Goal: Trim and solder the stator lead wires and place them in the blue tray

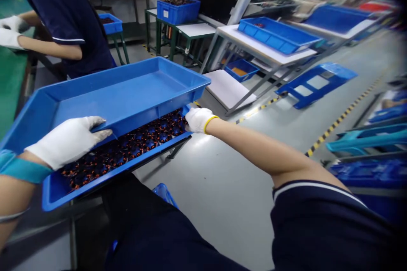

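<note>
A shallow blue tray [121, 93] with nothing in it lies tilted over a lower blue tray [127, 161]. The lower one holds many small dark parts with orange-copper bits [140, 142], partly hidden under the upper tray. My left hand [68, 140], in a white glove with a teal wristband, grips the near side of the upper tray, its thumb and fingertips pointing right. My right hand [199, 120], gloved in white with a yellow cuff, is closed at the right end of the trays. Its fingertips are hidden, and which rim they hold is unclear.
At left a co-worker in a dark shirt [66, 12] works with white gloves at a green bench [12, 72]. Blue bins [178, 10] and a long blue tray [276, 36] stand on tables behind. A blue plastic stool [318, 82] lies on the floor at right.
</note>
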`<state>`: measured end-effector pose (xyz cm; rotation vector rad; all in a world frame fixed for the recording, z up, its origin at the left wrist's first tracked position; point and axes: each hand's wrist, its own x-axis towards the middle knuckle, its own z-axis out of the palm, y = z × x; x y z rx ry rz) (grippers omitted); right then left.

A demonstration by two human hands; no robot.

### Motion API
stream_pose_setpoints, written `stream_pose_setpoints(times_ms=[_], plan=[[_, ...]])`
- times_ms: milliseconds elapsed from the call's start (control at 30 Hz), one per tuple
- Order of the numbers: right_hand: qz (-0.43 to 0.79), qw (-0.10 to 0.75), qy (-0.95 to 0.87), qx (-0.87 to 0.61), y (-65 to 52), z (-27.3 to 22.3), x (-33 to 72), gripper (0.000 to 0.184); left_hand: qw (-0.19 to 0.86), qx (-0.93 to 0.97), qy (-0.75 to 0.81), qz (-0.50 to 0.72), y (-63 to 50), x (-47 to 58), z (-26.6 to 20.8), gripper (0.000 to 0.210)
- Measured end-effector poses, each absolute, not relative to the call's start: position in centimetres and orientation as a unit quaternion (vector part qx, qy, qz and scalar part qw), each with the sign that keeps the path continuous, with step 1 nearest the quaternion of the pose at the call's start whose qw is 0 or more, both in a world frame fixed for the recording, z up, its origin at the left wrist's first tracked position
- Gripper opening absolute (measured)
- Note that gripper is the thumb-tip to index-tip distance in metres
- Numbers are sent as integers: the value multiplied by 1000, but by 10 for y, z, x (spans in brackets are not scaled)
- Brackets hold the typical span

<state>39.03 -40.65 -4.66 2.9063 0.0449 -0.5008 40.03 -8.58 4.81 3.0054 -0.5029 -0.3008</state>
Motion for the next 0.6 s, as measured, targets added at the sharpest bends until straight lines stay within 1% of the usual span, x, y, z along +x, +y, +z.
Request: stream_pose_setpoints(times_ms=[167,233,300,367,467,533,600], plan=[[-195,95,48,975,-400,-46,394,42,43,986,-138,-85,-87,401,42,36],[-207,74,56,974,-401,-51,393,38,45,986,-135,-90,-87,401,39,36],[-216,40,58,974,-403,-57,393,40,45,986,-138,-86,-86,402,35,38],[-213,-8,51,976,-408,-59,392,46,44,984,-154,-78,-86,401,31,40],[-180,-110,24,977,-430,-57,386,44,38,979,-188,-73,-86,396,21,42],[-122,-194,-12,973,-449,-59,377,41,30,975,-209,-66,-84,388,10,40],[-31,-278,-69,958,-466,-68,364,44,26,967,-245,-57,-79,377,-4,35]])
